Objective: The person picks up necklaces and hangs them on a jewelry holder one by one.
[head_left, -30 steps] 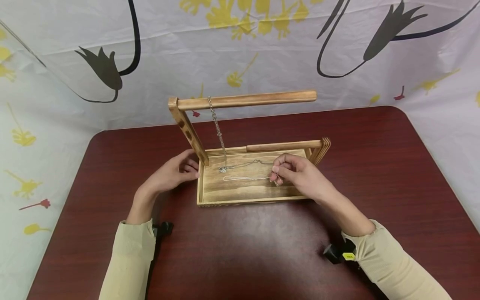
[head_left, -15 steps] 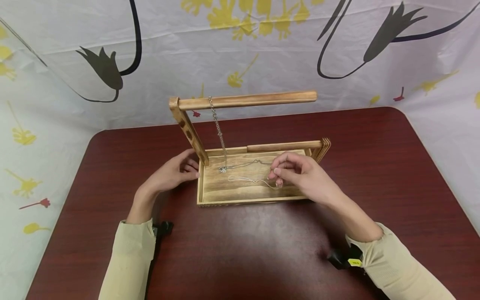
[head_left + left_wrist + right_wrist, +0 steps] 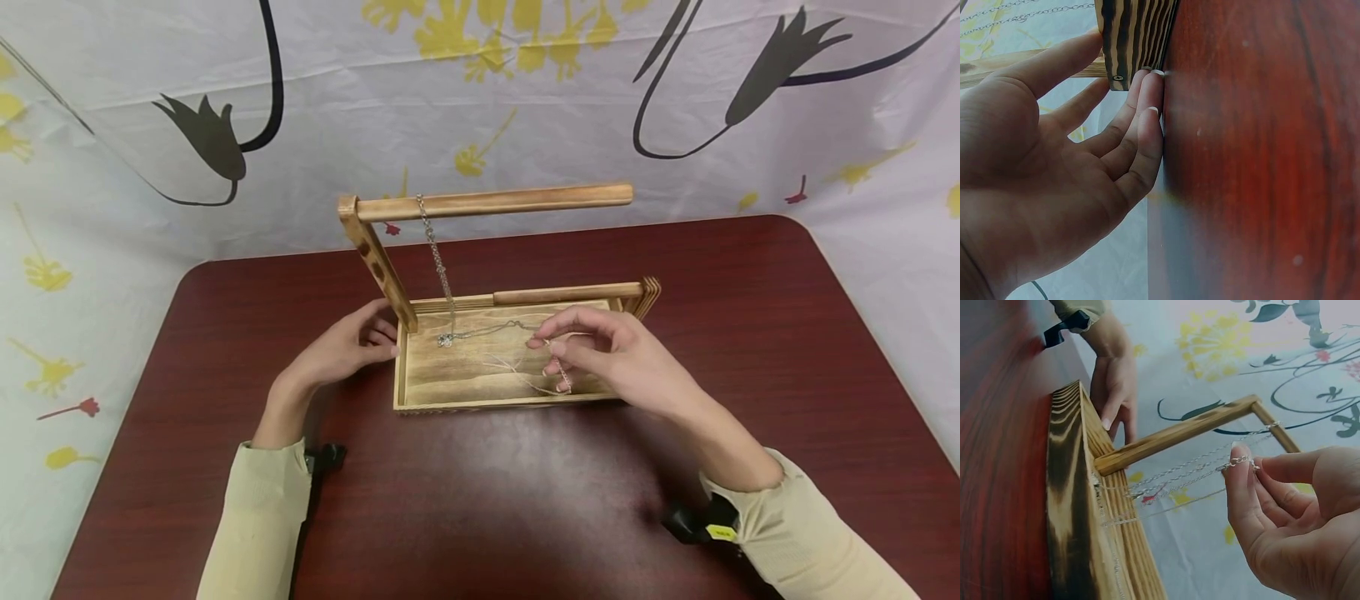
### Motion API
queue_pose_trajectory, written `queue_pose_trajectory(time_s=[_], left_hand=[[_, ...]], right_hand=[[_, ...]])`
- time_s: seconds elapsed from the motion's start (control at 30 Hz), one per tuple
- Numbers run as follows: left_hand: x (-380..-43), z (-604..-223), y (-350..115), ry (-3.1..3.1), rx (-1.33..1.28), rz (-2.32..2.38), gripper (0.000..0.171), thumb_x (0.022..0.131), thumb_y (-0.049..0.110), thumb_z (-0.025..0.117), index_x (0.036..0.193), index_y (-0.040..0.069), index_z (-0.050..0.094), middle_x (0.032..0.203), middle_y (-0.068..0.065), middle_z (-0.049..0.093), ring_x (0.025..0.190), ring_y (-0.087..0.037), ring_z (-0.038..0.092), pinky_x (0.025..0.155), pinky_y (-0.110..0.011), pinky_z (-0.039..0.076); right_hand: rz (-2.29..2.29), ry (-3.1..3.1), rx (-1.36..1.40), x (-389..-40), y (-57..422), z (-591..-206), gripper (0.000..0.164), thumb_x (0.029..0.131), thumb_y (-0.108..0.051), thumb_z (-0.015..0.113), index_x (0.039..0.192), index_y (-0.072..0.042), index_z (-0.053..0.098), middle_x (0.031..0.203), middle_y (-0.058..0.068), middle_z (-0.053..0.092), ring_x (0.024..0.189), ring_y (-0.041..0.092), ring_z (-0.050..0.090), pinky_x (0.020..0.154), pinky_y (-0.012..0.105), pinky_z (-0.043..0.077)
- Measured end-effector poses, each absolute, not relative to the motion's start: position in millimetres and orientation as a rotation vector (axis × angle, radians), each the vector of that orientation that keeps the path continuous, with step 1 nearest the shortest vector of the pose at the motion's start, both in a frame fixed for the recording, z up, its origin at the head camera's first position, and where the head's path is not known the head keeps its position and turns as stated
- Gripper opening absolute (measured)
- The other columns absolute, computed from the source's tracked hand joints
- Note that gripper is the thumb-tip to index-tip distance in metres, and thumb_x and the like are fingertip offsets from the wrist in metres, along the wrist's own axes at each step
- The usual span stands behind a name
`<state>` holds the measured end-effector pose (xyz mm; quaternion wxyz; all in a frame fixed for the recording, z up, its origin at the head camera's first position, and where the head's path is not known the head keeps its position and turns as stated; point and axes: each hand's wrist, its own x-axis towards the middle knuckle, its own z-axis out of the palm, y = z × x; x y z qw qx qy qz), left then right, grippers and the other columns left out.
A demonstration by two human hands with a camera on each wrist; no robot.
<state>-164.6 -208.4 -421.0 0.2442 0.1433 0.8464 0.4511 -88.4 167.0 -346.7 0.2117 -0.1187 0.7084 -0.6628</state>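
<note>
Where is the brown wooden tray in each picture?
Head: the brown rectangular wooden tray is in the middle.
Left wrist: top centre, just its dark-striped end.
Right wrist: left of centre, its striped side running down to the bottom edge.
Shared landmark: the person's bare left hand, at one end of it.

- Table (image 3: 480, 533): dark red, wood-grained, rounded far corners, soft glare (image 3: 517, 458) on top.
- Cloth (image 3: 337, 150): white, creased, behind and both sides; yellow, red, grey flowers (image 3: 206, 142).
</note>
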Motion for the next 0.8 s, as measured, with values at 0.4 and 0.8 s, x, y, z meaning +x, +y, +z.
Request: queue_pose_trajectory(time_s=[0.4,0.8], left_hand=[[-163.9,-422.1,-209.1,2.312,0.391,1.239,0.076,0.095,0.012,0.069,0.156,0.007,0.024,0.121,-0.020,0.058,0.107,-0.030,0.059,0.092,-0.044,0.048],[-164.9,-420.7,-208.1,2.311,0.388,1.231,0.077,0.095,0.013,0.069,0.157,0.007,0.022,0.121,-0.020,0.058,0.107,-0.030,0.059,0.092,-0.044,0.048]], right_hand=[[-1.830,1.949,-0.478,-84.2,170.4,-329.1,0.034,0.098,0.008,0.052,0.127,-0.004,0.064,0.129,0.012,0.064,0.092,0.035,0.070,0.069,0.049,0.058],[-1.848,1.980,-0.539,-84.1,175.4,-320.2,0.041,0.093,0.013,0.054,0.129,-0.003,0.063,0.130,0.011,0.064,0.084,0.035,0.072,0.060,0.047,0.058]])
